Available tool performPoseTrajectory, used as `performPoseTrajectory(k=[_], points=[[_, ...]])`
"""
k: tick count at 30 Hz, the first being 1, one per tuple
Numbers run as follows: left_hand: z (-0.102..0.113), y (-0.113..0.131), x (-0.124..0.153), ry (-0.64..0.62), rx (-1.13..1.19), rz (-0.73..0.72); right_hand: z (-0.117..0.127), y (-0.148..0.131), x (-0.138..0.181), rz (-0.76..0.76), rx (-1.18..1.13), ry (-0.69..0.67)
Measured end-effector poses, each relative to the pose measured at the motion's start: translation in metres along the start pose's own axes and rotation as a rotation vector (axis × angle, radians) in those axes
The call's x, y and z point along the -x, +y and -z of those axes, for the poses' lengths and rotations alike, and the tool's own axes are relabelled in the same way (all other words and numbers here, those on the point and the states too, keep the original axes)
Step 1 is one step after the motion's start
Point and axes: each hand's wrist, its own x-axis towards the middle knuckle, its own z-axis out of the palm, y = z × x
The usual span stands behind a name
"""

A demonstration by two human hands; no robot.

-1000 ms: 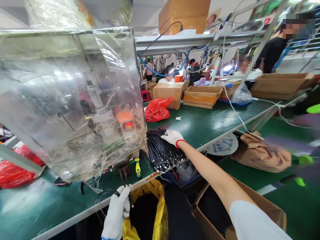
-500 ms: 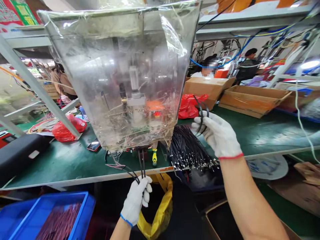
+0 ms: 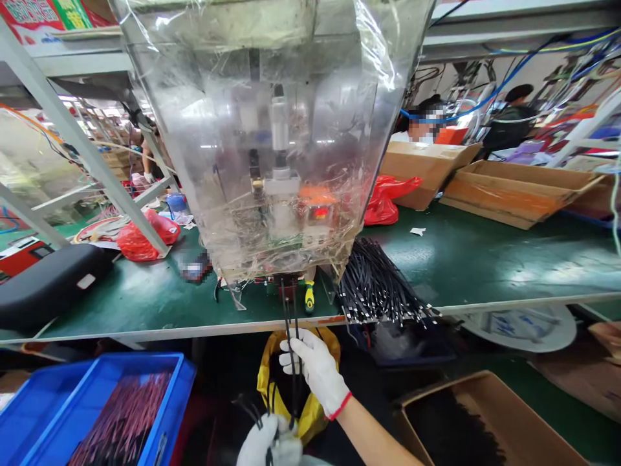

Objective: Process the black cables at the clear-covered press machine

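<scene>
Both of my hands wear white gloves. My right hand sits just below the bench edge, pinched on thin black cables that run up into the machine behind a clear plastic cover. My left hand is at the bottom of the frame, closed round the lower ends of the same black cables. A heap of black cables with metal ends lies on the green bench to the right of the machine.
A yellow bag hangs under the bench. A blue bin of reddish wires stands lower left, an open cardboard box lower right. Red bags, cardboard boxes and a black case sit on the bench. Other people work behind.
My right hand left the cable heap with a few cables and came down under the bench edge to the cables at the machine. My left hand dropped lower. The view shifted left.
</scene>
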Motion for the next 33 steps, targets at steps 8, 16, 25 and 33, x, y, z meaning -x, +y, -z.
performPoseTrajectory(k=[8,16,25,33], points=[[-0.059,0.039,0.004,-0.119,0.349,-0.117,-0.022,-0.049,-0.046,0.015,-0.026,-0.046],[-0.096,0.059,0.024,-0.024,0.422,-0.151,-0.013,-0.059,-0.041,-0.152,0.159,-0.138],[-0.080,0.052,0.015,-0.055,0.436,-0.186,-0.029,-0.070,-0.070,-0.162,0.064,-0.095],[-0.060,0.045,0.006,-0.012,0.422,-0.189,-0.033,-0.073,-0.077,-0.154,0.078,-0.062]])
